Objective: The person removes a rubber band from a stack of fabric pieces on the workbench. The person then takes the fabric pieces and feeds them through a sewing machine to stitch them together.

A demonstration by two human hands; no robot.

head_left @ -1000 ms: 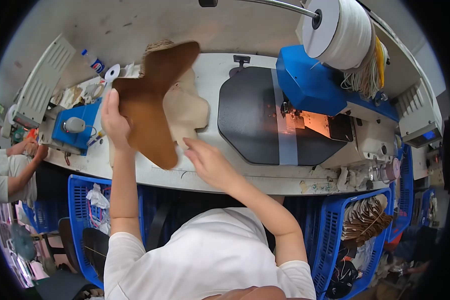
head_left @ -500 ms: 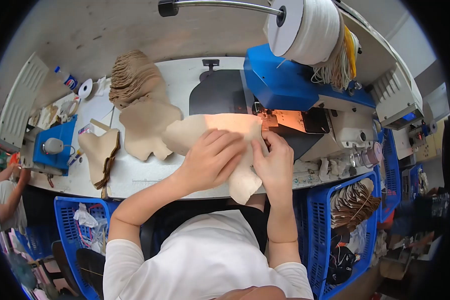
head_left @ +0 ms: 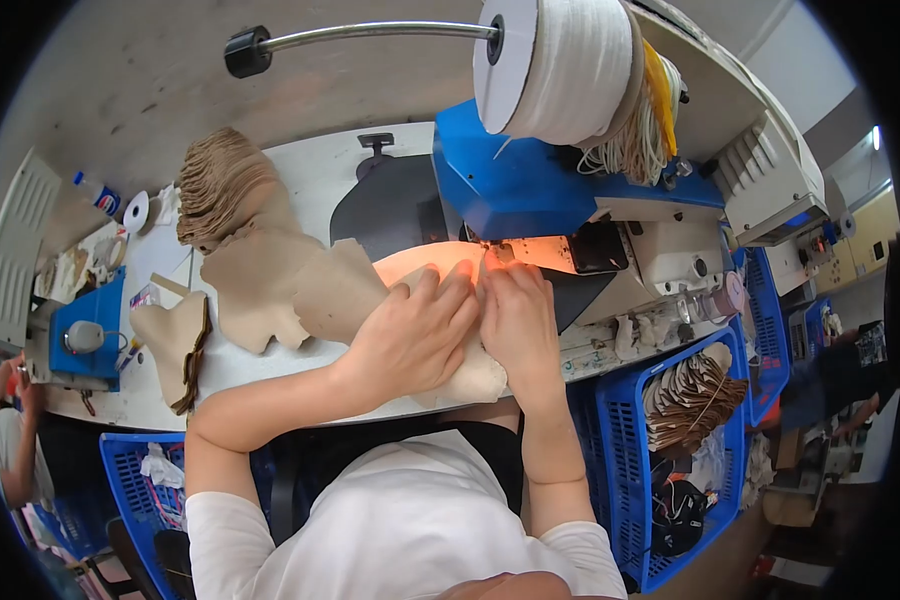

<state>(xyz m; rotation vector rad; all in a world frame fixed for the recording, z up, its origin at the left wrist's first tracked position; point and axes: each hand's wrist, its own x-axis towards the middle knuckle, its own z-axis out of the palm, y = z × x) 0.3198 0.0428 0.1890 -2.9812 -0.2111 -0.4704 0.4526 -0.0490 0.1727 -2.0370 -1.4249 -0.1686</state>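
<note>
Both my hands are on a beige leather piece [head_left: 340, 292] at the lit needle area of the blue sewing machine [head_left: 500, 180]. My left hand [head_left: 417, 330] lies on top of the piece, its fingers side by side and pointing at the needle. My right hand [head_left: 518, 315] presses the piece's right edge just below the needle, fingers close together. Part of the leather hangs below my hands toward the table's front edge. The needle tip is too small to make out. Left of the piece is another beige piece [head_left: 255, 285], below a brown stack [head_left: 225, 185].
A folded leather bundle [head_left: 173, 340] lies at the left of the white table [head_left: 245, 385]. A large white spool [head_left: 560, 70] hangs above the machine. Blue baskets stand at the front left and front right [head_left: 625, 470]. Other people are at both sides.
The brown-faced piece raised at the left a second ago is now beige side up at the machine. Since half a second ago, my hands have moved it closer to the needle.
</note>
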